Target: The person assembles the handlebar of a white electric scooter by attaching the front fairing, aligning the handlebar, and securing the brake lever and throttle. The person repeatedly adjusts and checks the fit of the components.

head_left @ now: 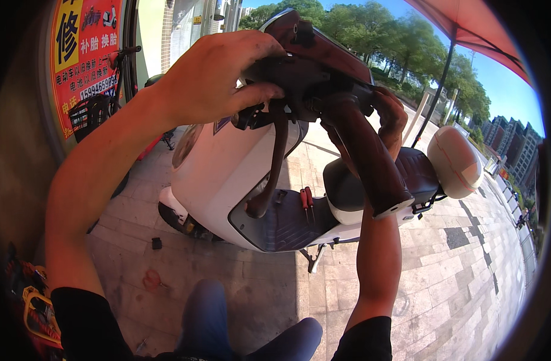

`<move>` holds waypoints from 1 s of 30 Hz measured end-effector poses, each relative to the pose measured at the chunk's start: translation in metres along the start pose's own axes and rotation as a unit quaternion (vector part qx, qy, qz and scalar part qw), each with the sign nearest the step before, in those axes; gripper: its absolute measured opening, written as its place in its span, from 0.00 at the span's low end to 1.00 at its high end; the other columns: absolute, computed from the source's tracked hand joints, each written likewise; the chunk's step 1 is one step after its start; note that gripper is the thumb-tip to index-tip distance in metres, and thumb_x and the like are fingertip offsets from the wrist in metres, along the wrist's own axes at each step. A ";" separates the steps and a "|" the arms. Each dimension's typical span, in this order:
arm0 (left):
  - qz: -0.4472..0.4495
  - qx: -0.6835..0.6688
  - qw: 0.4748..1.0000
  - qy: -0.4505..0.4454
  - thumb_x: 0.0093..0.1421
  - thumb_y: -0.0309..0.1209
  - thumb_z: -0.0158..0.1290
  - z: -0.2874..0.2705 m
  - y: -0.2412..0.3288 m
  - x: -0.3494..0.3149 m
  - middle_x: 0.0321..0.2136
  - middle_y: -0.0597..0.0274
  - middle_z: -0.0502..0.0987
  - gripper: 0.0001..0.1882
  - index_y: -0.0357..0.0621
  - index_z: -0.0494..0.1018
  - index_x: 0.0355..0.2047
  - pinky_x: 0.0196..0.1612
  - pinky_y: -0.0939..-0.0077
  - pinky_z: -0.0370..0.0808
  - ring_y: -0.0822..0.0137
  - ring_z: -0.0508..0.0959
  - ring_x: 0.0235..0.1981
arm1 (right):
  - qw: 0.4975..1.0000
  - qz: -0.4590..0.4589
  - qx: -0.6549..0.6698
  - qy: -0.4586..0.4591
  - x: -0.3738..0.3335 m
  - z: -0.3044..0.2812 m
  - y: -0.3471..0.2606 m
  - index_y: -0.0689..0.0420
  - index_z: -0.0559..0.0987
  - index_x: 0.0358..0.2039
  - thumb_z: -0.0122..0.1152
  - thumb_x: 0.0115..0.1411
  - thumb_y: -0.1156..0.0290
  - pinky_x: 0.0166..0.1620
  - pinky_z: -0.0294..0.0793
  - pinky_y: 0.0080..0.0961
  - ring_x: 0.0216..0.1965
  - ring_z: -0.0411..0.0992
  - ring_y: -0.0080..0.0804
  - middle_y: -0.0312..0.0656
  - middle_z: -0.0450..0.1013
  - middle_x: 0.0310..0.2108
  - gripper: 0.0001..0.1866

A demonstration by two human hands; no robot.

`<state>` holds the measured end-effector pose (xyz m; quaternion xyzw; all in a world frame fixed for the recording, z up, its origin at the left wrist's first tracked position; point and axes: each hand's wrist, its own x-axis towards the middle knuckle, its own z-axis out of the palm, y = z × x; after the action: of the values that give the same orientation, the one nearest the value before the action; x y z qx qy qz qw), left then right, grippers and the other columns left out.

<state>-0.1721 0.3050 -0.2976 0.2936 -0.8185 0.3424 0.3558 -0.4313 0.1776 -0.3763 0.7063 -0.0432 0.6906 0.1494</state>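
Observation:
A white electric scooter (218, 171) stands in front of me, its dark handlebar cover (305, 81) raised at the top middle. My left hand (233, 75) clamps the cover's left part between thumb and fingers; some fingertips are hidden behind it. My right hand (391, 120) is closed on the cover's right end, partly hidden behind the dark handlebar grip (372, 156). Below the cover hangs another dark handle-like bar (274, 174). On the black footboard (281, 225) lie two red-handled screwdrivers (307, 201), side by side.
The scooter's black seat (414, 171) and white rear box (456, 161) extend to the right. A small black part (157, 243) lies on the paving. Tools with yellow and red parts (38, 313) are at lower left. A red canopy (474, 30) on a dark pole rises at right.

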 end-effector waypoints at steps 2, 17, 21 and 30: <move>-0.005 -0.008 1.000 0.000 0.53 0.33 0.65 0.004 0.002 -0.003 0.38 0.50 0.78 0.22 0.38 0.74 0.46 0.44 0.62 0.77 0.50 0.80 0.40 | 0.999 -0.011 -0.027 -0.031 -0.001 -0.003 0.000 0.60 0.64 0.56 0.82 0.41 0.70 0.57 0.69 0.32 0.55 0.69 0.38 0.49 0.65 0.56 0.44; 0.046 -0.040 0.996 0.070 0.52 0.30 0.64 0.020 0.000 -0.016 0.38 0.49 0.74 0.21 0.36 0.70 0.43 0.40 0.60 0.75 0.46 0.76 0.39 | 0.986 -0.074 -0.138 -0.063 -0.006 -0.008 -0.007 0.59 0.59 0.63 0.83 0.40 0.70 0.57 0.71 0.32 0.54 0.72 0.38 0.48 0.68 0.54 0.52; 0.053 -0.069 0.993 0.086 0.51 0.28 0.63 0.026 -0.002 -0.016 0.39 0.49 0.72 0.20 0.36 0.69 0.42 0.40 0.60 0.74 0.47 0.76 0.38 | 0.983 -0.105 -0.129 -0.078 -0.008 -0.008 -0.008 0.61 0.55 0.64 0.82 0.41 0.72 0.57 0.72 0.31 0.53 0.73 0.37 0.49 0.70 0.54 0.54; 0.115 -0.054 0.979 0.160 0.50 0.27 0.64 0.039 -0.010 -0.021 0.46 0.45 0.70 0.24 0.37 0.70 0.46 0.43 0.60 0.75 0.45 0.76 0.41 | 0.989 -0.093 -0.107 -0.051 -0.008 -0.007 0.001 0.59 0.64 0.61 0.81 0.42 0.69 0.56 0.72 0.30 0.52 0.73 0.39 0.47 0.70 0.53 0.47</move>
<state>-0.1680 0.2742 -0.3303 0.1194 -0.7967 0.3786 0.4558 -0.4387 0.1778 -0.3837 0.7212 -0.0589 0.6284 0.2854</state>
